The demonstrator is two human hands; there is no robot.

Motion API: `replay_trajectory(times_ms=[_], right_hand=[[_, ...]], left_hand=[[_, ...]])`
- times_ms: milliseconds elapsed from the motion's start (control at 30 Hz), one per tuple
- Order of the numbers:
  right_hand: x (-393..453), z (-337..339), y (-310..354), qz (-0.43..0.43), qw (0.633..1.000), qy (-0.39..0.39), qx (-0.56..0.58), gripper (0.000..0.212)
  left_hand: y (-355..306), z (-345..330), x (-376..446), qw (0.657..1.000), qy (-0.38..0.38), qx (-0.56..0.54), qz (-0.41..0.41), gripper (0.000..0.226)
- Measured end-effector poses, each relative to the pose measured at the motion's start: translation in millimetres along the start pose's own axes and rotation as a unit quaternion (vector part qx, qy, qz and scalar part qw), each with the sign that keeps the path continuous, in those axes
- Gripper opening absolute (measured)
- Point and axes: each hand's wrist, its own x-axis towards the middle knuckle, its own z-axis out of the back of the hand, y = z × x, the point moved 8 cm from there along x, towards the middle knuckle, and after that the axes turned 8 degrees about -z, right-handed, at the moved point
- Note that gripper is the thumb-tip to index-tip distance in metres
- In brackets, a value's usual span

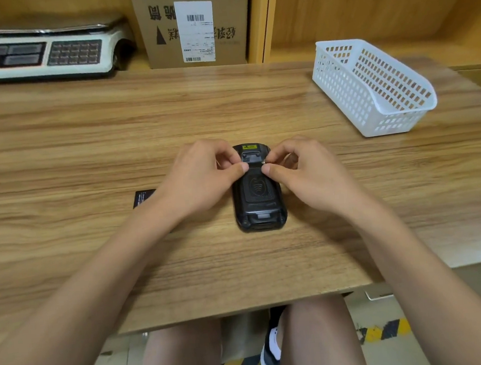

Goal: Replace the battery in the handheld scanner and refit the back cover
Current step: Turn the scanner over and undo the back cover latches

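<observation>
A black handheld scanner [259, 201] lies face down in the middle of the wooden table [114, 129], its back cover [258, 188] on it. My left hand [201, 179] grips the scanner's upper left side, thumb pressed on the cover's top edge. My right hand [299, 172] holds the upper right side, thumb and forefinger pinched at a small metal latch on the cover. A flat black battery [144, 198] lies on the table to the left, partly hidden under my left wrist.
A white plastic basket [370, 85] stands at the right back of the table. A weighing scale [42, 54] and a cardboard box [192, 27] sit on the shelf behind. The table's front edge is near my knees.
</observation>
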Motion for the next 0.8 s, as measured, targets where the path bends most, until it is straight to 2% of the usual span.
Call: replay_trajectory(times_ms=[167,267,567,800], right_hand=[[2,-1,-7,-0.05,0.996,0.013,0.074,0.01],[-2,4,-6,-0.055,0.99,0.008,0.133,0.008],[-26,10,-1,-0.042,0.965,0.046,0.256,0.027],[-34,8,-6,-0.068,0.953,0.06,0.289,0.015]], left_hand=[[0,-3,-2,0.999,0.001,-0.043,0.02,0.011],[2,-2,-3,0.99,-0.011,-0.134,0.031,0.015],[-16,13,-17,0.966,-0.053,-0.254,0.018,0.012],[-23,19,-27,0.959,-0.096,-0.265,0.014,0.014]])
